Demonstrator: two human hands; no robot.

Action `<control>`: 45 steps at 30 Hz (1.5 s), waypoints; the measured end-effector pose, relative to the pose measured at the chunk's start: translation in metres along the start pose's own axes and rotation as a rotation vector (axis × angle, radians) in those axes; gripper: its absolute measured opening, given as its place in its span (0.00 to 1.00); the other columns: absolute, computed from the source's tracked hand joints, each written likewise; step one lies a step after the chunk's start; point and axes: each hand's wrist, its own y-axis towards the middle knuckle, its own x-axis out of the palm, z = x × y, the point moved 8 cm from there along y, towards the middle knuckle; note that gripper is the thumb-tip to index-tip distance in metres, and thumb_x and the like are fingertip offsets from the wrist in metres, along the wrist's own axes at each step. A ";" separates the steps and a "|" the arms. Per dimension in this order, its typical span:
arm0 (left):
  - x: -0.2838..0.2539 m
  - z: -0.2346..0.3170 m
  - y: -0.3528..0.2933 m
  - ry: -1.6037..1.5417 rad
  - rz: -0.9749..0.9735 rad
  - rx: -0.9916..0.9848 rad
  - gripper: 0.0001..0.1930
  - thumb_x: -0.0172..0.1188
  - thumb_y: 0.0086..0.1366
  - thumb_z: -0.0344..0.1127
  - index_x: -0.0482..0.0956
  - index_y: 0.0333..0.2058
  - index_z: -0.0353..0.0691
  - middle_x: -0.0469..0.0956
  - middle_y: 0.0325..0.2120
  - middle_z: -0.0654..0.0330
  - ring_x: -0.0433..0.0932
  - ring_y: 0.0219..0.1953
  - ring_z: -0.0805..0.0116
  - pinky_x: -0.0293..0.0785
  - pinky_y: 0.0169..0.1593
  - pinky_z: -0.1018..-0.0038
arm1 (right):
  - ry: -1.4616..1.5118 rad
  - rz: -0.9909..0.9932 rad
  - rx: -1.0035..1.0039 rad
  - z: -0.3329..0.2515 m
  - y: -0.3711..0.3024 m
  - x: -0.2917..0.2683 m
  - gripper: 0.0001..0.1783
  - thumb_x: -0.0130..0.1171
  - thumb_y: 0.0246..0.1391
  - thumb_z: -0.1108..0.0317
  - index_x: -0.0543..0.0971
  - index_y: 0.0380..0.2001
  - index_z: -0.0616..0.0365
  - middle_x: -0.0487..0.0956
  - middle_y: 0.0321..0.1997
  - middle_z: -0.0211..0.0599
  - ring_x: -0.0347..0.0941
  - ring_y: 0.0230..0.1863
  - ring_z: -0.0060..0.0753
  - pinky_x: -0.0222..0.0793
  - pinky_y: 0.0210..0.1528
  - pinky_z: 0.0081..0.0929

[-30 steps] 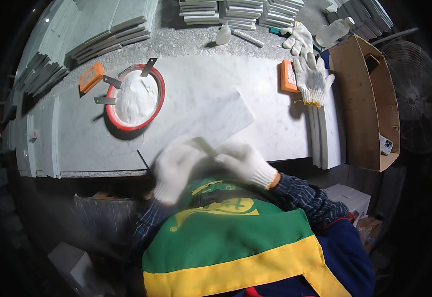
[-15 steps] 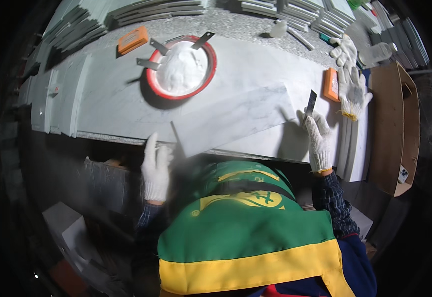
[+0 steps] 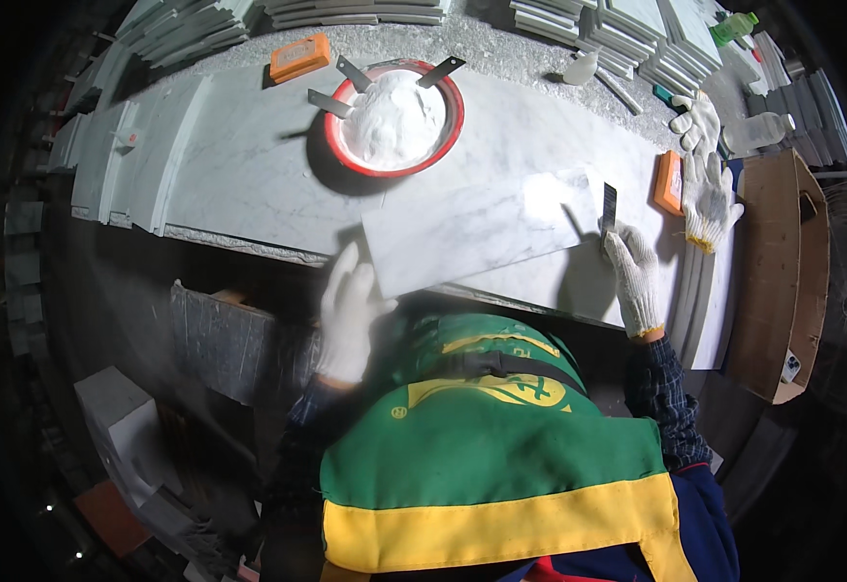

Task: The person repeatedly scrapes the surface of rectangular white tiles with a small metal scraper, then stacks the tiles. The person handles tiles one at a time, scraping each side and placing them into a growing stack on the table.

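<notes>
A pale marble slab (image 3: 462, 238) lies slantwise on the table (image 3: 239, 165), its near left corner jutting past the near edge. The right hand (image 3: 637, 276) pinches a dark, thin blade (image 3: 609, 204), holding it just beside the slab's right end; whether blade and slab touch, I cannot tell. The left hand (image 3: 349, 315) is loosely spread and grips nothing visible, its fingers next to the slab's left end; contact there is unclear too.

As for progress, the slab is laid out and a blade is in hand. No clump of white material shows on the slab's upper face, though glare washes out the right part, so I cannot judge whether that surface is finished. The red-rimmed bowl (image 3: 385, 173), farther off and to the left, is heaped with white material (image 3: 396, 121), so plenty seems left. Three more blades (image 3: 329, 103) stick out over its rim, out of the hands. Stacked slabs (image 3: 550, 24) stand at the far side; which of those are done or waiting does not show.
</notes>
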 end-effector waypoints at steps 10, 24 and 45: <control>0.055 0.015 0.007 -0.062 -0.406 -0.014 0.31 0.57 0.79 0.47 0.65 0.70 0.30 0.76 0.64 0.46 0.81 0.62 0.53 0.85 0.57 0.58 | 0.116 -0.002 0.063 -0.003 0.001 -0.004 0.19 0.58 0.74 0.58 0.85 0.54 0.61 0.82 0.41 0.24 0.73 0.42 0.16 0.72 0.48 0.19; 0.002 0.034 -0.019 -0.116 -0.377 0.137 0.40 0.50 0.79 0.61 0.66 0.68 0.24 0.79 0.58 0.40 0.85 0.51 0.48 0.85 0.50 0.57 | -0.193 -0.003 -0.557 -0.149 0.034 0.007 0.18 0.62 0.67 0.74 0.81 0.59 0.59 0.85 0.36 0.35 0.81 0.37 0.28 0.78 0.44 0.26; 0.033 0.042 -0.032 -0.139 -0.509 0.089 0.32 0.45 0.82 0.53 0.64 0.72 0.34 0.72 0.69 0.46 0.80 0.61 0.49 0.86 0.48 0.58 | -0.419 0.111 -0.719 -0.197 0.063 0.022 0.28 0.67 0.66 0.54 0.81 0.62 0.62 0.86 0.50 0.54 0.86 0.45 0.47 0.82 0.50 0.41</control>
